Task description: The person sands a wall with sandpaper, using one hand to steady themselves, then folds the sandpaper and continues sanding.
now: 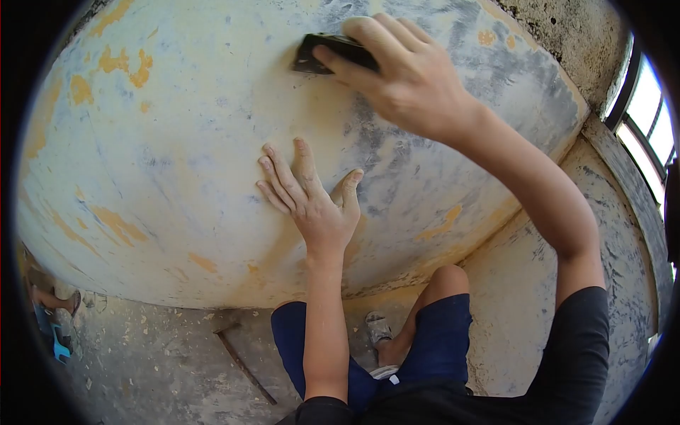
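My right hand (404,71) is closed around a black sanding block (315,53). The block lies against the upper part of a large curved panel (212,170), and the hand is slightly blurred. Lower down, my left hand (312,195) rests on the same panel with its fingers and thumb spread, holding nothing. Pale, dusty filler coats the panel, with grey patches on the right and orange-yellow patches mostly at the left and lower edge. The block's underside is hidden.
A long-handled tool (244,365) with a short crosspiece lies on the stained concrete floor (156,354). At the far left are another person's foot (74,303) and a blue object (60,343). A rough wall (567,35) and a barred window (648,106) stand at right.
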`<move>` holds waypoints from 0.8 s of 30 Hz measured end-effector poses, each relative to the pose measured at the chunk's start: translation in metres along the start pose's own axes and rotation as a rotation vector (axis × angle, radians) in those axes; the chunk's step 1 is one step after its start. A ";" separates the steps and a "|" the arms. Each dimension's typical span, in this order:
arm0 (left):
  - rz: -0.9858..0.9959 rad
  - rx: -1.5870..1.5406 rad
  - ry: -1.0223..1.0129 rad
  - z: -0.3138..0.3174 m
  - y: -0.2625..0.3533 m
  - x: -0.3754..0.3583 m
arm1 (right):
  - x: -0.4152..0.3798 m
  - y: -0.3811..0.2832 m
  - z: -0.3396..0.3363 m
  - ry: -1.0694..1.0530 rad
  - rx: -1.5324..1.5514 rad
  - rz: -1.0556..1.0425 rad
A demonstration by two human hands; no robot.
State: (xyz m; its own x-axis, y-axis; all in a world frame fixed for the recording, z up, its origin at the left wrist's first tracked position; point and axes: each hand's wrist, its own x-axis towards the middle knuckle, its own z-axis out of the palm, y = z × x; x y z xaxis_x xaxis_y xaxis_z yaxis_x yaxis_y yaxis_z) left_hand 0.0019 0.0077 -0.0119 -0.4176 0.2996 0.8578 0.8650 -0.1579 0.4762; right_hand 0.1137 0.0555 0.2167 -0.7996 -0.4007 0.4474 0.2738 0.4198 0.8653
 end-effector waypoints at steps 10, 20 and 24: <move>0.027 0.002 0.002 0.004 -0.005 -0.001 | -0.063 -0.015 -0.021 0.082 0.204 0.230; 0.018 -0.023 -0.010 0.000 -0.005 0.000 | -0.058 -0.025 -0.013 0.155 0.258 0.232; 0.023 -0.021 -0.033 0.000 -0.006 0.000 | -0.053 -0.024 -0.011 0.110 0.316 0.261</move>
State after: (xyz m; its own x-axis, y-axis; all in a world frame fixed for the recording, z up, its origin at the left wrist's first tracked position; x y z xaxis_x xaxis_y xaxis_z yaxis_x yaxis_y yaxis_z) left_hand -0.0036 0.0083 -0.0153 -0.3883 0.3263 0.8618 0.8679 -0.1849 0.4611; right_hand 0.1551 0.0575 0.1750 -0.6584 -0.3252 0.6787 0.2688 0.7407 0.6157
